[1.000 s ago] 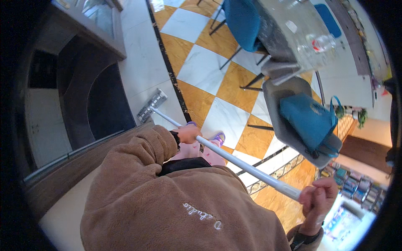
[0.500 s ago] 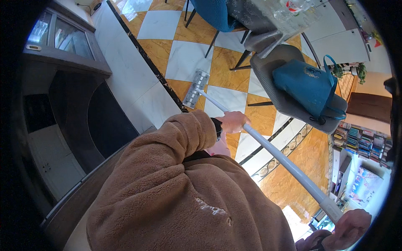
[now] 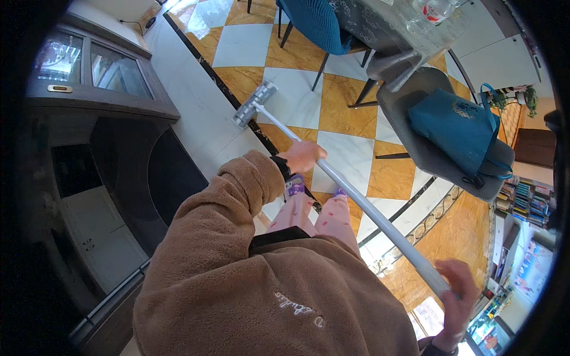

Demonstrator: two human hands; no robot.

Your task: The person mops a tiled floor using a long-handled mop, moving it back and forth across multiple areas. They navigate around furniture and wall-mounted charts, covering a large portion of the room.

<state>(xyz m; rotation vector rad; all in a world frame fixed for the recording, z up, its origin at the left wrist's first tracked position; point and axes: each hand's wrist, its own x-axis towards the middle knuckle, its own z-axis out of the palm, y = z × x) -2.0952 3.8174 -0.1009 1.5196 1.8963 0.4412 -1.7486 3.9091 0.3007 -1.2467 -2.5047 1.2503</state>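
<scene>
Flr [image 3: 291,101]: white & ochre checker tiles, w/ a dark strip [image 3: 217,77] along a pale band on the L. Cloth-covered table [image 3: 363,26] upper R. Blue chair [image 3: 312,26] faces in to it; grey chair [image 3: 393,110] nearer the person, its seat used as a shelf, prob. to keep the blue bag [image 3: 454,121] off the flr. Mop [image 3: 386,225] slants across in front of the body, upper L to lower R; that angle likely lets its head [image 3: 255,104] reach out beyond the feet. Head lies across the dark strip, part on tile, part on the band; can't tell how hard it presses.

L hand [image 3: 304,156] is wrapped round the shaft lower down, prob. to steer. R hand [image 3: 462,296] is up at the top end, fingers loosely bent; can't tell if they close on it, maybe just guiding. Bottle [image 3: 438,10] stands on the table, near its edge.
</scene>
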